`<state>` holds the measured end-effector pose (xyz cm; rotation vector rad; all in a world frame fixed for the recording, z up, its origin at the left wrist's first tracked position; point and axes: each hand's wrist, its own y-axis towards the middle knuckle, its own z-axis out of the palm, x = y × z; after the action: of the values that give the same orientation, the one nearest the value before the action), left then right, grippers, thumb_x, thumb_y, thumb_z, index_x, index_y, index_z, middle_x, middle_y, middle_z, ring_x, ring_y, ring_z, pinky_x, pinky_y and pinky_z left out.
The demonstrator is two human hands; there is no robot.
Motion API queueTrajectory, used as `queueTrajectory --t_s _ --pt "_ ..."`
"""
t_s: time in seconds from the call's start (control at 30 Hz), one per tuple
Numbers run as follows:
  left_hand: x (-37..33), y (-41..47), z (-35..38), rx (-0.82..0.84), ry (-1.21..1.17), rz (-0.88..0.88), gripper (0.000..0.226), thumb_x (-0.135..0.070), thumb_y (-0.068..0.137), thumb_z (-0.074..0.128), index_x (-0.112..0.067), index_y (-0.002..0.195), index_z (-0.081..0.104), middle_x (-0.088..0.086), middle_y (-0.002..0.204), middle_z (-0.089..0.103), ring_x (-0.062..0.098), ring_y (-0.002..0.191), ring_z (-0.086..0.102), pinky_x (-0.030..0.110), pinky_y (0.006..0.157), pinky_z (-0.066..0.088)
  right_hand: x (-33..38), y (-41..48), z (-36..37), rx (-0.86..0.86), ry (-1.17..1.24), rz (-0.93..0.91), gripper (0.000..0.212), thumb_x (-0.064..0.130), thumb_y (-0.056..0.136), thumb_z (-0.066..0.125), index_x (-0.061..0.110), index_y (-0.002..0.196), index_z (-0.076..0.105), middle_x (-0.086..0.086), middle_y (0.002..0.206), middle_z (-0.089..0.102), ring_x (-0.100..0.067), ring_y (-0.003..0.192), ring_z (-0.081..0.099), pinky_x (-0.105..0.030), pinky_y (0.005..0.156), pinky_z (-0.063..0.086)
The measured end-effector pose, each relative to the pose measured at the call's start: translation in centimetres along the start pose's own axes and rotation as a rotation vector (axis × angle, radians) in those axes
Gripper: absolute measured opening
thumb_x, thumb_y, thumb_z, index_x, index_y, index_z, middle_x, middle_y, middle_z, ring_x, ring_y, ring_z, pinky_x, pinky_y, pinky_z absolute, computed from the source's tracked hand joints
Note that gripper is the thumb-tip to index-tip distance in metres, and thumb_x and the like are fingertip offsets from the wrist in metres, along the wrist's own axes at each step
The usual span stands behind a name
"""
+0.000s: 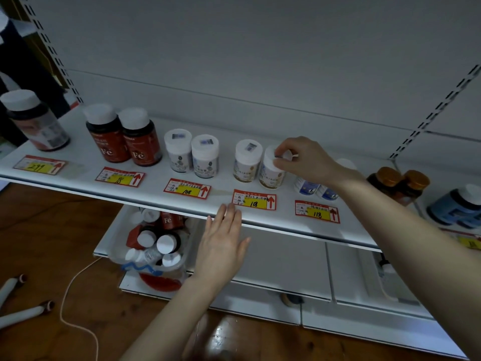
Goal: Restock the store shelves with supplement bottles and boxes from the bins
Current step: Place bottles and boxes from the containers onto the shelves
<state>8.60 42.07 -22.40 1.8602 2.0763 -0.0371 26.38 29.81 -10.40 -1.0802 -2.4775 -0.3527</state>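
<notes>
Right hand (303, 160) partly hides white bottle (270, 175).

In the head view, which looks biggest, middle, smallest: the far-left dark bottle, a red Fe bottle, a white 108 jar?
1. far-left dark bottle
2. red Fe bottle
3. white 108 jar
Lens edge may inflate the first.

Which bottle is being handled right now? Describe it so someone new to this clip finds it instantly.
On the long white shelf, find the pair of white jars with gold-toned labels standing behind the leftmost price tag marked 118. The target is the right-hand jar of that pair. Unlike its twin, its lid is gripped by the right hand.
</notes>
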Motion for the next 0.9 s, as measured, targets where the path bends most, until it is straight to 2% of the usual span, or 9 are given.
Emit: queueTrajectory --t_s 0.23,0.43,0.53,0.6,0.67,0.77,0.9 --pt "0.1 0.0 0.4 -0.048 0.022 0.012 0.055 -0.035 0.081 0.040 0.003 0.113 0.061 0.020 0.120 0.061 0.037 0.113 0.057 0.053 0.088 0.047 -0.7 0.4 0.7 -0.004 -0.010 0.001 0.023 0.020 0.090 0.056 0.008 0.109 0.059 -0.009 0.112 0.056 -0.011 0.094 0.042 -0.019 0.076 0.029" --pt "0.1 0.0 0.4 -0.052 0.053 0.013 0.056 -0.037 0.081 0.038 0.002 0.114 0.061 0.019 0.120 0.061 0.036 0.114 0.057 0.051 0.088 0.047 -0.3 0.7 0.4 0.042 -0.056 0.013 0.025 0.020 0.091 0.054 0.008 0.114 0.056 -0.009 0.119 0.055 -0.012 0.095 0.043 -0.016 0.073 0.026" --pt "0.2 0.0 0.2 -0.051 0.057 0.019 0.054 -0.037 0.081 0.041 0.002 0.113 0.061 0.019 0.119 0.062 0.035 0.113 0.058 0.050 0.087 0.048 0.3 0.4 0.1 0.036 -0.056 0.022 0.027 0.019 0.093 0.050 0.007 0.117 0.057 -0.009 0.123 0.056 -0.020 0.110 0.049 -0.018 0.078 0.028" --pt "0.1 0.0 -0.1 -0.068 0.054 0.031 0.052 -0.036 0.080 0.049 0.002 0.113 0.062 0.018 0.118 0.062 0.035 0.112 0.059 0.049 0.087 0.048 0.7 0.0 -0.1 0.000 -0.073 0.022 0.027 0.017 0.095 0.047 0.004 0.116 0.059 -0.011 0.125 0.055 -0.024 0.118 0.047 -0.020 0.084 0.029" --pt "-0.1 -0.1 -0.7 -0.102 0.056 0.052 0.052 -0.037 0.082 0.045 0.001 0.113 0.063 0.017 0.119 0.063 0.033 0.112 0.059 0.048 0.088 0.046 1.1 -0.5 -0.3 -0.085 -0.076 0.028 0.027 0.015 0.096 0.044 0.002 0.113 0.060 -0.013 0.128 0.054 -0.025 0.122 0.045 -0.020 0.088 0.026" --pt "-1.0 -0.3 -2.0 -0.153 0.030 0.120 0.053 -0.037 0.084 0.038 -0.001 0.113 0.064 0.016 0.119 0.063 0.028 0.114 0.059 0.049 0.090 0.045 1.7 -1.4 -0.6 -0.220 -0.071 0.082 0.027 0.015 0.096 0.043 0.005 0.115 0.060 -0.010 0.130 0.054 -0.023 0.122 0.046 -0.020 0.092 0.027" --pt "-2.6 -1.4 -3.4 -0.212 -0.006 0.249 0.051 -0.036 0.082 0.038 -0.002 0.108 0.067 0.014 0.112 0.067 0.027 0.108 0.062 0.048 0.087 0.048 2.6 -3.4 -0.6 -0.288 -0.106 0.154 0.027 0.014 0.095 0.044 0.005 0.115 0.061 -0.012 0.127 0.057 -0.026 0.119 0.049 -0.024 0.093 0.031"
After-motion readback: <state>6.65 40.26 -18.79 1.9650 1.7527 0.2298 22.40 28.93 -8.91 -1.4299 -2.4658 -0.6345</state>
